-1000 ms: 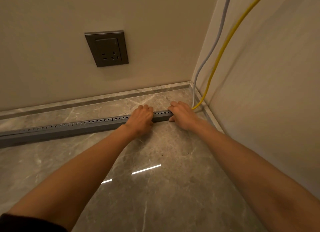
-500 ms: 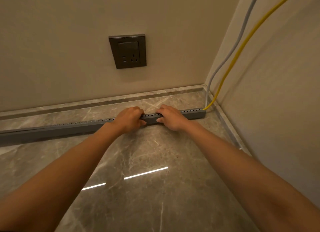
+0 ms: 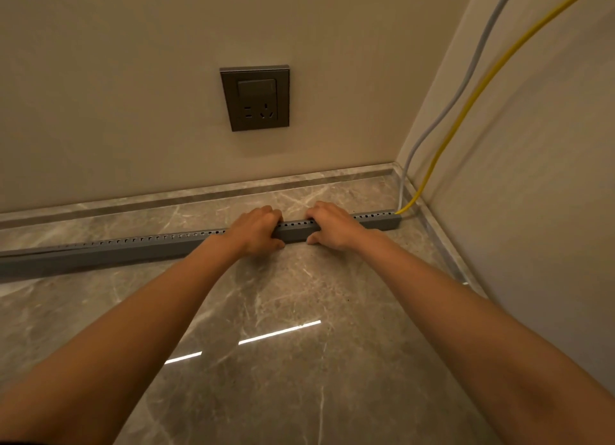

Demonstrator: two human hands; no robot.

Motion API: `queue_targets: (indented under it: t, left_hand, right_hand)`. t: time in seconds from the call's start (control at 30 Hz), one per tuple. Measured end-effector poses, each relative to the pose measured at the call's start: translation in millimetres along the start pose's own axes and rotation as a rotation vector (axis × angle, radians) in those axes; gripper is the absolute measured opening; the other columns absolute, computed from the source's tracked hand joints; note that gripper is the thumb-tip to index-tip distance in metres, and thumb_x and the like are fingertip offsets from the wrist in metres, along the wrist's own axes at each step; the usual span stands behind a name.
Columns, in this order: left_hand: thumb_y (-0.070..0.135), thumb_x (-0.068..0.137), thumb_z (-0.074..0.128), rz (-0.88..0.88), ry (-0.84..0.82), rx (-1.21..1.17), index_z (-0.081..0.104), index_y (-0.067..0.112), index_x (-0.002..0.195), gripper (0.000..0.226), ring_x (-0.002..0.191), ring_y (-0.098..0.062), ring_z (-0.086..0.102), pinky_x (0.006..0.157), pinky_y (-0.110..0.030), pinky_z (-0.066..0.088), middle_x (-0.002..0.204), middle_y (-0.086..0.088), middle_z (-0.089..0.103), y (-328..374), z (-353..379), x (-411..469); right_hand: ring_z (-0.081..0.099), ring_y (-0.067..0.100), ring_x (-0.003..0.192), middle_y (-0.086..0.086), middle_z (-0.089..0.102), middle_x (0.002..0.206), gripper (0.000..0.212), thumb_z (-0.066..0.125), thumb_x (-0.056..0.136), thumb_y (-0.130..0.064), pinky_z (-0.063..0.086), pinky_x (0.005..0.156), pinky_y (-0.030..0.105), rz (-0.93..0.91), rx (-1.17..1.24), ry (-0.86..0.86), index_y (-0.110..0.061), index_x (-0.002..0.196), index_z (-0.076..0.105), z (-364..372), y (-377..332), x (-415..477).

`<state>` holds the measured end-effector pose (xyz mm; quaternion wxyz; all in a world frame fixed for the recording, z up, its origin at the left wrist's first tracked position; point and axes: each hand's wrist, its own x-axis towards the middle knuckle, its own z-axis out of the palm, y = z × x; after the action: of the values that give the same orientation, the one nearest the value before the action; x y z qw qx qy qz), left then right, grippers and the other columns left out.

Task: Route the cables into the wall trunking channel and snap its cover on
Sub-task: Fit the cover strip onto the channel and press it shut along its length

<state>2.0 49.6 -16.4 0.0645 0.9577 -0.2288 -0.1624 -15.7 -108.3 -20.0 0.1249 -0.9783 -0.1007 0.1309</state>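
A long grey slotted trunking channel (image 3: 133, 248) lies on the marble floor, running from the left edge to the corner at the right. My left hand (image 3: 258, 230) grips it from above, fingers over the far side and thumb on the near face. My right hand (image 3: 332, 226) grips it the same way, a short gap to the right. A yellow cable (image 3: 466, 108) and a grey cable (image 3: 442, 111) hang down the right wall and enter the channel's right end (image 3: 387, 220). Inside the channel the cables are hidden.
A dark wall socket with a switch (image 3: 255, 98) sits on the back wall above the hands. A marble skirting strip (image 3: 199, 195) runs along the wall base. The right wall (image 3: 532, 211) stands close beside the channel's end. Glossy marble floor (image 3: 283, 361) spreads in front.
Both hands have shifted left along the channel, away from its right end, which now shows fully. The camera view has swung so the socket sits nearer the centre.
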Motion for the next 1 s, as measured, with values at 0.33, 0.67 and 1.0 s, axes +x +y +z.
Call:
queue_targets:
  t: [0.33, 0.67, 1.0]
  left_hand:
    - [0.018, 0.092, 0.052, 0.021, 0.158, 0.136, 0.046, 0.002, 0.118, 0.032, 0.109, -0.031, 0.054, 0.089, -0.037, 0.044, 0.122, -0.018, 0.055, 11.5, 12.6, -8.1]
    - [0.027, 0.087, 0.061, -0.029, 0.131, -0.009, 0.052, 0.006, 0.116, 0.037, 0.108, -0.03, 0.053, 0.089, -0.038, 0.045, 0.12, -0.014, 0.056, 1.1, 7.6, -14.9]
    - [0.028, 0.082, 0.069, -0.203, 0.033, -0.05, 0.059, 0.009, 0.111, 0.037, 0.102, -0.027, 0.056, 0.084, -0.035, 0.047, 0.113, -0.014, 0.061, -53.0, -9.0, -51.0]
  right_hand:
    - [0.051, 0.031, 0.112, 0.016, 0.055, 0.122, 0.034, 0.06, 0.088, -0.018, 0.042, 0.093, 0.038, -0.058, -0.121, 0.055, -0.002, 0.117, 0.051, 1.4, -4.2, -4.4]
    - [0.053, 0.031, 0.107, 0.015, 0.055, 0.119, 0.034, 0.064, 0.085, -0.02, 0.044, 0.088, 0.038, -0.058, -0.159, 0.018, -0.003, 0.113, 0.055, -3.0, 0.0, -4.1]
    - [0.052, 0.033, 0.111, 0.018, 0.053, 0.123, 0.034, 0.06, 0.089, -0.019, 0.044, 0.091, 0.038, -0.131, -0.036, -0.027, -0.001, 0.116, 0.054, 8.6, -51.2, 6.9]
